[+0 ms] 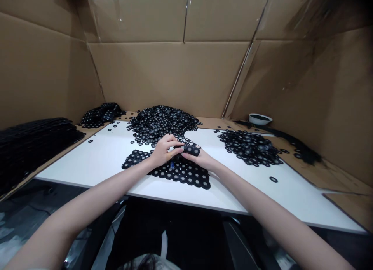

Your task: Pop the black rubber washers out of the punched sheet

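A black rubber sheet of joined rings (182, 173) lies on the white table (96, 157) in front of me. Both hands meet just above its far edge. My left hand (163, 149) has its fingers curled and pinching at a small stack of black rings (190, 148). My right hand (201, 158) is closed under that stack and holds it. Behind the hands rises a large heap of loose black rings (163, 122).
A second pile of loose rings (250, 145) lies at the right, with a single ring (273, 179) nearer me. A white bowl (260, 119) stands at the back right. Stacked black sheets (29, 143) fill the left side, a smaller bundle (101, 114) behind. Cardboard walls (175, 68) surround the table.
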A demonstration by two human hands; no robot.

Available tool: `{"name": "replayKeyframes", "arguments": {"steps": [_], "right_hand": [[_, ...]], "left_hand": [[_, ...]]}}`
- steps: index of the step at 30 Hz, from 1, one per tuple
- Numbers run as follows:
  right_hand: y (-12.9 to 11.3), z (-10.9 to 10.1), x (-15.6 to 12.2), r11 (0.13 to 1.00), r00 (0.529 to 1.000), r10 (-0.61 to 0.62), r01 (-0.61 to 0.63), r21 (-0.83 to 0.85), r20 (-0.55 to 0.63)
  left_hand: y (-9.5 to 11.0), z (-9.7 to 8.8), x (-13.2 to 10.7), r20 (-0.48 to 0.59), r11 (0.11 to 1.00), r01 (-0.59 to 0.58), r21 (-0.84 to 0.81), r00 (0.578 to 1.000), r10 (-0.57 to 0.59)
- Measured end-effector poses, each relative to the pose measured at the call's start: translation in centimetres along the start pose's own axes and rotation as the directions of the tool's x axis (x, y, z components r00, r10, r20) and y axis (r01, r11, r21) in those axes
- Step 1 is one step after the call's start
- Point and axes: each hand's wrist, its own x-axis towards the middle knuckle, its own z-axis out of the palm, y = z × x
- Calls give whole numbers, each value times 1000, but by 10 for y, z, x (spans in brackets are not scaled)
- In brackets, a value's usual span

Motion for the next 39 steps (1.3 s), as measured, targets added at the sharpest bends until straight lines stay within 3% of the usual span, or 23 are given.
{"name": "replayKeyframes", "arguments": {"steps": [8, 16, 24, 32, 39], "right_hand": [[6, 0, 4, 973, 987, -156, 162, -164, 48], [8, 0, 4, 963, 984, -155, 170, -207, 84], [7, 0, 3, 962, 987, -147, 159, -224, 72], [7, -2, 4, 966, 986, -155, 164, -199, 60], [5, -1, 6, 962, 984, -168, 177, -207, 61]], "left_hand": [[-2, -2, 0, 93, 998, 56, 10, 994, -57], [-4, -1, 2, 135, 992, 118, -49, 985, -111], [-3, -1, 2, 133, 929, 289, -233, 955, -264], [-4, 0, 4, 27, 980, 156, -120, 988, -154], [-11, 6, 4, 33, 951, 247, -188, 969, -245]]}}
